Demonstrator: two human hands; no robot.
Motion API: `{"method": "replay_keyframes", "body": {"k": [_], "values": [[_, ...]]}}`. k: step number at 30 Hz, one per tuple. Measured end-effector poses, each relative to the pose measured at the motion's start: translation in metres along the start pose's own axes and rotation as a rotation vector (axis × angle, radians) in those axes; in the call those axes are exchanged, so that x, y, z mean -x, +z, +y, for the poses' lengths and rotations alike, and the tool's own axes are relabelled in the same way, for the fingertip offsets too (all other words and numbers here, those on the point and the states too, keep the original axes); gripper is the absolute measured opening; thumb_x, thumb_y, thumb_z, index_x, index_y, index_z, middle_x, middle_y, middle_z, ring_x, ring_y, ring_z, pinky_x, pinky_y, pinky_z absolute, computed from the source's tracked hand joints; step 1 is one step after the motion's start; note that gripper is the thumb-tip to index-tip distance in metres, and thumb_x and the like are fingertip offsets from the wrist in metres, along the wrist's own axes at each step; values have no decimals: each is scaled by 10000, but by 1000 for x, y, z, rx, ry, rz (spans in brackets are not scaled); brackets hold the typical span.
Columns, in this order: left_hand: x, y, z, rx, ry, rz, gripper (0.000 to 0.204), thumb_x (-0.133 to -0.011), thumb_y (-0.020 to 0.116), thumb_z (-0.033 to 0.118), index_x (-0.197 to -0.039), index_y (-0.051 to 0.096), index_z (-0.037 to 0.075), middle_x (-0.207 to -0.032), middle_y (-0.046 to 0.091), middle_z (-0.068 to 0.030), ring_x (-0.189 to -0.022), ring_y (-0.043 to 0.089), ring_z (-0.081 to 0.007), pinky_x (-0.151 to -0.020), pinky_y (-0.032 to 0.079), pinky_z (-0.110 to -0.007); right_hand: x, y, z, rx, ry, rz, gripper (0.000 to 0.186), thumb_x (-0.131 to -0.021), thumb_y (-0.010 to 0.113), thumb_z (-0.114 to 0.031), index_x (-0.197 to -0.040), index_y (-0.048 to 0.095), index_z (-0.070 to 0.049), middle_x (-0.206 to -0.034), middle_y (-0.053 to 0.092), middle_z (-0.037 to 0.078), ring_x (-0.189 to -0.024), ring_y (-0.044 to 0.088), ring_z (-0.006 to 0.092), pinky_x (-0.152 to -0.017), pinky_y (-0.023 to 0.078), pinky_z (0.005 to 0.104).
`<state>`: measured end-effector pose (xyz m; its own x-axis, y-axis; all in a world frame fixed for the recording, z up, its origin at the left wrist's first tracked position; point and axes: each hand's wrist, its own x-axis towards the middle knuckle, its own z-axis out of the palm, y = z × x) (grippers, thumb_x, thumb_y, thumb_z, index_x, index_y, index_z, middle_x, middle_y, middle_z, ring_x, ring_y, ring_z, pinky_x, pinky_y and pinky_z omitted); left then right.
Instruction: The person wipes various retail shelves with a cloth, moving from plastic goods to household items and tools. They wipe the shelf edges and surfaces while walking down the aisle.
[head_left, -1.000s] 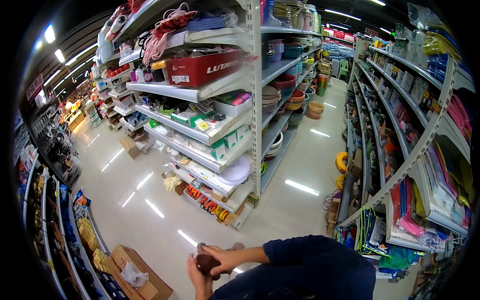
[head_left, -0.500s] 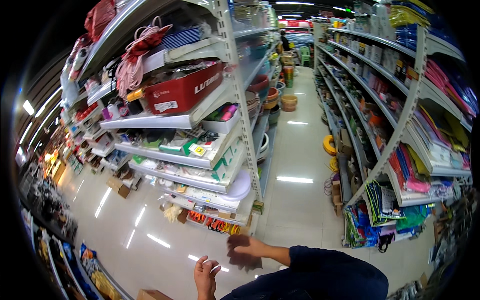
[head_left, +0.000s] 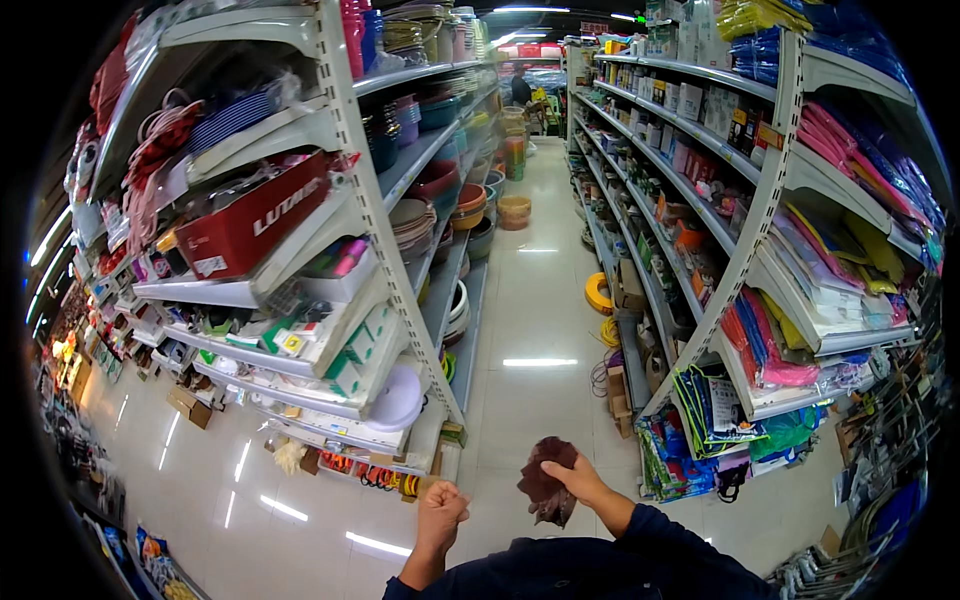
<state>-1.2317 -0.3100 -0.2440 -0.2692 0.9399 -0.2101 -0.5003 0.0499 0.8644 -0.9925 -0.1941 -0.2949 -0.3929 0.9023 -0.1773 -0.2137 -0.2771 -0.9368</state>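
Dark navy sleeves [head_left: 668, 545] above two bare hands [head_left: 441, 514].

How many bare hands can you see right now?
2: the left hand, closed in a fist at lower centre, and the right hand, to its right, holding a thin brown piece. Any hands farther down the aisle are too small to tell.

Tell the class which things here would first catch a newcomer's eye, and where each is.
Probably first, the limp, dark reddish-brown piece in the right hand, low and just right of centre. Then perhaps the big red box on the left-hand shelves, and the bright yellow coil by the foot of the right-hand shelves.
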Motion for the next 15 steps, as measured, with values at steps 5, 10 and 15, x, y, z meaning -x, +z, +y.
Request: {"method": "replay_keyframes", "body": {"k": [5, 10, 15], "values": [[-44, 64, -16, -94, -46, -86, 312, -800, 643, -74, -708, 426, 129, -554, 370, 76, -440, 315, -22, -405, 259, -200, -1, -63, -24, -59, -12, 153, 379, -864, 658, -105, -1201, 509, -17, -1104, 593, 63, -1023, 567, 161, -873, 483, 323], [-86, 102, -11, -156, -104, -103, 463, -817, 648, -48, -603, 289, 151, -529, 335, 68, -431, 297, -26, -387, 227, -219, -28, -109, -11, -201, -31, 171, 366, -870, 652, -94, -1199, 508, -20, -1092, 591, 62, -1014, 569, 169, -863, 488, 326], [-151, 123, -15, -227, -102, -158, 476, -827, 646, -26, -596, 269, 152, -529, 318, 66, -440, 296, -31, -395, 235, -229, -78, -127, -20, -200, -5, 200, 344, -897, 610, -103, -1220, 517, -35, -1120, 596, 55, -1036, 573, 182, -911, 478, 350]]}}
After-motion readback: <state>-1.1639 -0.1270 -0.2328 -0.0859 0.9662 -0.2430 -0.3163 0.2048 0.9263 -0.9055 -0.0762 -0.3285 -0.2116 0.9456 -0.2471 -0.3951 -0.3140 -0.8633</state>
